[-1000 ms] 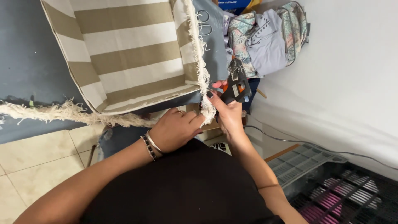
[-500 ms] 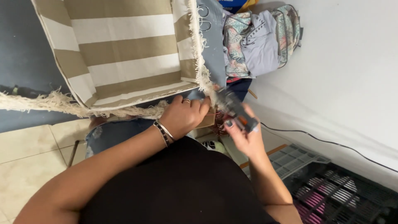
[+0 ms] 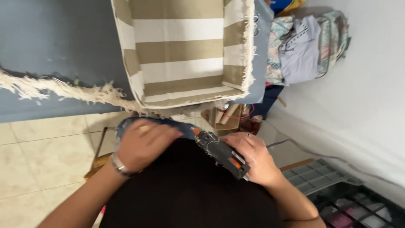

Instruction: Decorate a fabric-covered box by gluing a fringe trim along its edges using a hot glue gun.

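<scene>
- The right hand [image 3: 253,157] had its fingers curled around a dark glue gun [image 3: 221,153] with orange parts, nozzle pointing left toward the denim piece [image 3: 168,126].
- The left hand [image 3: 143,143] lay flat on that denim, fingers together and pressing down; a bracelet [image 3: 120,165] circled the wrist.
- Just above stood a beige-and-white striped fabric box [image 3: 185,55] on a blue-grey table [image 3: 55,42], with frayed cream fringe [image 3: 63,89] trailing left.
- The denim's lower part was hidden by the dark lap; the backpack [image 3: 308,44] was cut off at the top.
</scene>
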